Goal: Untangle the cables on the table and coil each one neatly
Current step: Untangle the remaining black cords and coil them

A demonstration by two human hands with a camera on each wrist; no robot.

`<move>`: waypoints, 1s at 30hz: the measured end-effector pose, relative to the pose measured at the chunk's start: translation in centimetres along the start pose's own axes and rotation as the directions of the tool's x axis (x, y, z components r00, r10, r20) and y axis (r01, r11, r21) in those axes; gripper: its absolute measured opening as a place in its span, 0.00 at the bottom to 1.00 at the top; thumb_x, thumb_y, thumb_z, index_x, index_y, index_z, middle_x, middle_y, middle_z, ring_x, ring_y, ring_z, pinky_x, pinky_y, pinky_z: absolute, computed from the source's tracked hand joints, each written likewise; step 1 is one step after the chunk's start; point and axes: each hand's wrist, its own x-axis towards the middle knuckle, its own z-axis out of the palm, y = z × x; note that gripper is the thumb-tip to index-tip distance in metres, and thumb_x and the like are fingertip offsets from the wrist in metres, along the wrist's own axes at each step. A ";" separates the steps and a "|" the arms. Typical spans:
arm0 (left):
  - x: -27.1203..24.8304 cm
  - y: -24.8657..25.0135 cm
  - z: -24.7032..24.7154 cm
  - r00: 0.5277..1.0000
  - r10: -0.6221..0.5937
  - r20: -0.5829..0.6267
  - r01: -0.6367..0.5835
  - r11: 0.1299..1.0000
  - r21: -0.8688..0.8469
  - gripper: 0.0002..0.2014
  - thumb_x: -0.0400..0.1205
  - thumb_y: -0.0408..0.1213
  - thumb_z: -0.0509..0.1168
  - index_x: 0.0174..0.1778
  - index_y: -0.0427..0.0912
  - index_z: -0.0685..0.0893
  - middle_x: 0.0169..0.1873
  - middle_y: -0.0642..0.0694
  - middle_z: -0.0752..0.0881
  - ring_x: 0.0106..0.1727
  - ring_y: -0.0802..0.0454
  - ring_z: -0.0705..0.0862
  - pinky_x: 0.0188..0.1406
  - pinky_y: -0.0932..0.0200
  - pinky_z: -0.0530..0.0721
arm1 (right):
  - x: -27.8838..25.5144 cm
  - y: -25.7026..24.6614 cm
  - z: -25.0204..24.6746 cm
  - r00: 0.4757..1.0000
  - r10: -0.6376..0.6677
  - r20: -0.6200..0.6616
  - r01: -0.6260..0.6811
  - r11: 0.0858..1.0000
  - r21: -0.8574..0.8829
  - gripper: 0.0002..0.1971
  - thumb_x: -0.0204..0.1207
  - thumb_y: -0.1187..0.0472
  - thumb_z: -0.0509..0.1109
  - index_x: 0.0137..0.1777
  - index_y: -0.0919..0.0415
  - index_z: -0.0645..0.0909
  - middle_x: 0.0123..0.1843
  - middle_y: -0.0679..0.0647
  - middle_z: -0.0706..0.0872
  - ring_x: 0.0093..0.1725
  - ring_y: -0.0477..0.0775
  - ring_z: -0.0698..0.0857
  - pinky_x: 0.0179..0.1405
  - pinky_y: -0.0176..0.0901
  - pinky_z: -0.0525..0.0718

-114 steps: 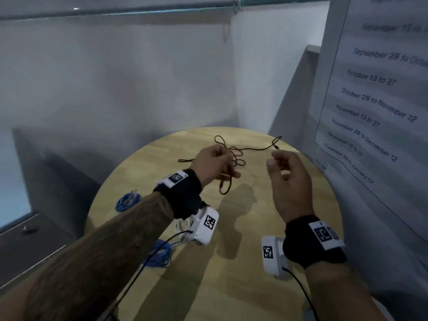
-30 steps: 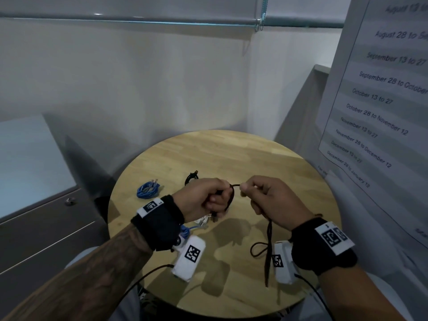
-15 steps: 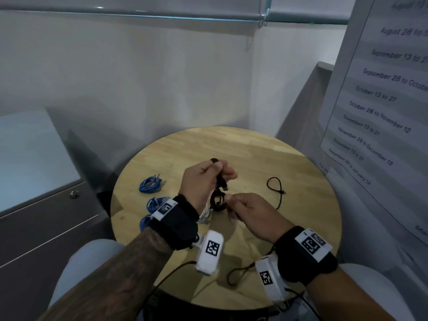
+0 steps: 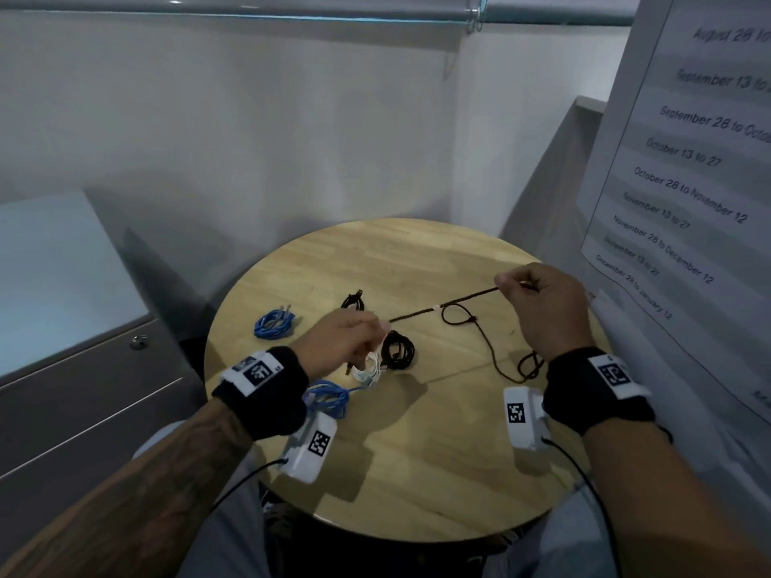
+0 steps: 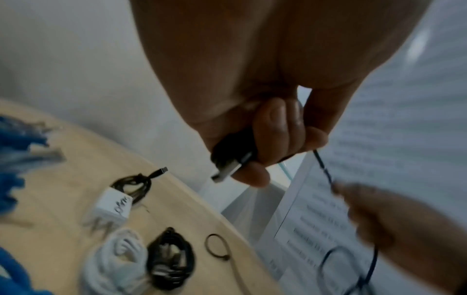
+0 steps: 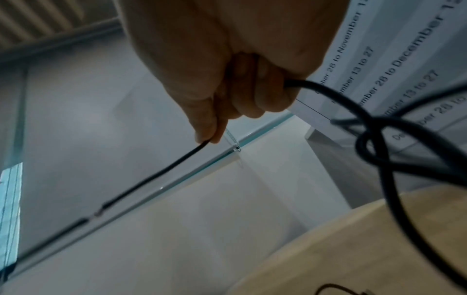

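The round wooden table (image 4: 417,452) is carrying everything. Beyond its right edge a printed schedule sheet (image 4: 684,168) is hanging, reading in part "September 28 to Octo…", "October 13 to 27", "October 28 to November 12" and "December 28 to January 12".

Near the left edge two blue cable bundles are lying, one (image 4: 273,324) further back and one (image 4: 327,397) at the near left by the wrist. Towards the middle, a white coil (image 4: 369,371) and a black coil (image 4: 398,351) are sitting side by side, with another black coil (image 4: 354,301) behind them.

The loose black cable (image 4: 467,300) is being stretched taut above the table between both hands. The left hand (image 4: 340,342) is gripping its plug end, fingers curled round the connector (image 5: 231,167). The right hand (image 4: 542,304) is pinching the cord between thumb and forefinger, with the slack dropping from it in loops (image 4: 530,365) towards the right edge.

A small loop with a knot (image 4: 458,317) is lying under the taut run; in my judgement, pulling harder could be tightening that knot rather than freeing it. The hanging slack may also be snagging the finished coils and dragging them open.

A white block (image 5: 113,203) carries writing too blurred to read.
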 end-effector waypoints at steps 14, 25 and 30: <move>2.6 2.5 1.7 0.982 0.051 -0.181 -0.172 0.634 -0.754 0.10 0.88 0.30 0.55 0.54 0.30 0.82 0.36 0.44 0.86 0.41 0.47 0.88 0.58 0.48 0.85 | -7.8 -4.6 2.7 0.750 -0.155 0.643 0.135 0.988 0.081 0.18 0.86 0.55 0.69 0.36 0.63 0.82 0.24 0.44 0.72 0.26 0.41 0.69 0.30 0.34 0.68; 0.5 3.3 3.6 0.969 0.096 0.227 -0.077 0.993 -0.094 0.19 0.89 0.44 0.56 0.41 0.33 0.81 0.27 0.41 0.73 0.27 0.51 0.73 0.35 0.58 0.78 | -4.6 -5.5 -0.3 0.884 -0.268 0.384 0.185 0.953 0.239 0.08 0.79 0.71 0.74 0.51 0.57 0.88 0.36 0.54 0.90 0.38 0.54 0.88 0.43 0.38 0.84; 1.6 5.1 2.5 0.970 0.047 0.238 0.120 0.759 -0.640 0.17 0.87 0.44 0.55 0.34 0.41 0.74 0.19 0.54 0.61 0.19 0.57 0.61 0.33 0.57 0.75 | -3.6 -3.7 -0.4 0.892 -0.254 0.374 0.236 0.967 0.095 0.04 0.81 0.58 0.76 0.50 0.50 0.91 0.37 0.38 0.90 0.36 0.40 0.85 0.41 0.34 0.81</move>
